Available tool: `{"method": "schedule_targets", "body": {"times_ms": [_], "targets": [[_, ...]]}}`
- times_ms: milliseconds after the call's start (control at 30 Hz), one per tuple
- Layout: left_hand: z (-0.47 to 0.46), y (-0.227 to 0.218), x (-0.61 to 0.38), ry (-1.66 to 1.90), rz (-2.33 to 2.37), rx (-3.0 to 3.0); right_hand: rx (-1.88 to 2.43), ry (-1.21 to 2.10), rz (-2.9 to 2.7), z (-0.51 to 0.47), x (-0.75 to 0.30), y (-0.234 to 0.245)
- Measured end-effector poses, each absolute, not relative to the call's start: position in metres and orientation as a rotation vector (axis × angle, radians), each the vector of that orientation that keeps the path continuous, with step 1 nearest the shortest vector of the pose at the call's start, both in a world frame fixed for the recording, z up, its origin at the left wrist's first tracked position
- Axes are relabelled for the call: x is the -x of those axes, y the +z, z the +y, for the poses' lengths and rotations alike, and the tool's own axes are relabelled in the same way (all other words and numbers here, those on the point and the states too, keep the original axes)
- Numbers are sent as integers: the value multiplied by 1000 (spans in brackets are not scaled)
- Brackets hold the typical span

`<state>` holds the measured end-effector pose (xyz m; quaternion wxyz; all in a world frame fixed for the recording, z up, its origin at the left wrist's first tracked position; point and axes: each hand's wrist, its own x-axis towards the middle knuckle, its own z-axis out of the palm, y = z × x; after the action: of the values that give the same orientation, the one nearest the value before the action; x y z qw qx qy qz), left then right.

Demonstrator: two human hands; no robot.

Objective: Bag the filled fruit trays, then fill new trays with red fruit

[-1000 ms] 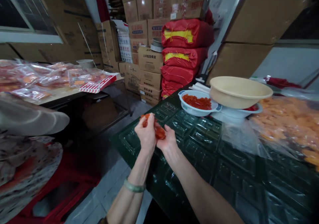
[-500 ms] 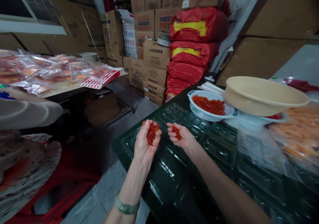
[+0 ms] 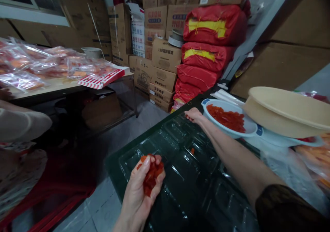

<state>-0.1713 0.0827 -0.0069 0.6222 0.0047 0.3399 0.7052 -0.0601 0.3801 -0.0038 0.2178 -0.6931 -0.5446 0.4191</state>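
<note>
Cupped in my left hand [image 3: 144,182] is a handful of glossy orange-red food pieces [image 3: 152,177], above the near left part of the table. My right hand [image 3: 194,115] reaches out over the far-side trays, beside the blue-white basin; its fingers are curled closed and hide whatever they hold. Under both hands, clear plastic trays [image 3: 177,173] with compartments cover the dark green table [image 3: 113,166]. A single orange piece [image 3: 192,151] lies in one tray between my hands. More of the same pieces [image 3: 227,118] fill the blue-white basin [image 3: 249,128].
A cream basin [image 3: 291,111] rests on another blue-white basin at right, near bagged orange food [image 3: 314,153]. At left, a co-worker's sleeve [image 3: 23,122] is beside a table of plastic packets [image 3: 59,61]. Cartons [image 3: 165,54] and red sacks [image 3: 211,25] are stacked behind.
My right hand has moved away from my left, out to the far trays. My left hand, still full, sits lower in view. An orange piece now shows in a tray.
</note>
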Motion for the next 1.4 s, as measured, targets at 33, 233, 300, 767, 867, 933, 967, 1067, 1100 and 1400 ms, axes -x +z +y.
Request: {"method": "schedule_targets", "body": {"times_ms": [33, 233, 300, 767, 867, 933, 967, 1067, 1100, 1400], "targets": [[82, -8, 173, 1623, 785, 2, 1949, 1136, -1524, 384, 60, -3], [80, -13, 175, 1628, 748, 18, 2005, 1072, -1568, 386, 46, 5], [81, -15, 172, 1619, 720, 11, 2008, 1059, -1580, 385, 44, 7], [76, -19, 173, 1616, 771, 31, 1928, 778, -1820, 381, 30, -10], [77, -20, 170, 1618, 767, 22, 1980, 857, -1801, 383, 30, -9], [78, -21, 168, 1611, 768, 33, 2006, 875, -1813, 384, 31, -9], [78, -21, 168, 1610, 770, 36, 2013, 866, -1822, 384, 31, -10], [78, -21, 168, 1617, 781, 38, 2017, 795, -1854, 384, 29, -12], [78, -21, 168, 1619, 785, 40, 2012, 769, -1865, 384, 29, -12], [77, -18, 163, 1636, 808, 8, 1978, 639, -1956, 399, 54, -19]]}}
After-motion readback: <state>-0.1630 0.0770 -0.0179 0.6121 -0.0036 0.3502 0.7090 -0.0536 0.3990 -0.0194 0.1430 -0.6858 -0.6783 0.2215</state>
